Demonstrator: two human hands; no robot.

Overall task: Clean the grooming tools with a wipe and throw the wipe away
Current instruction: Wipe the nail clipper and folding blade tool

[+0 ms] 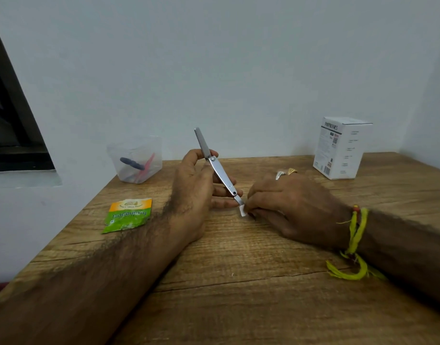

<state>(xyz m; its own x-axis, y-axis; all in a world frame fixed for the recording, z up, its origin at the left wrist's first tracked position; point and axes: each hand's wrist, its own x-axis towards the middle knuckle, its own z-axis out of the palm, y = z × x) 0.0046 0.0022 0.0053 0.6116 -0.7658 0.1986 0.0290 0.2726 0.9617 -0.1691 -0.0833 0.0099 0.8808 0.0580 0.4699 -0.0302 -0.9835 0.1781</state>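
My left hand (pixel 194 192) holds a long silver metal grooming tool (pixel 215 163) tilted, its upper end pointing up and its thin tip down toward the table. My right hand (pixel 288 207) pinches a small white wipe (pixel 243 210) against that lower tip. Only a corner of the wipe shows; the rest is hidden under my fingers. A green and orange wipe sachet (pixel 127 215) lies torn on the wooden table (pixel 239 282) to the left of my left forearm.
A clear plastic tub (pixel 136 159) at the back left holds a dark blue tool and a red one. A white printed box (pixel 341 148) stands at the back right. A small metal object (pixel 285 173) lies behind my right hand. The wall is close behind the table.
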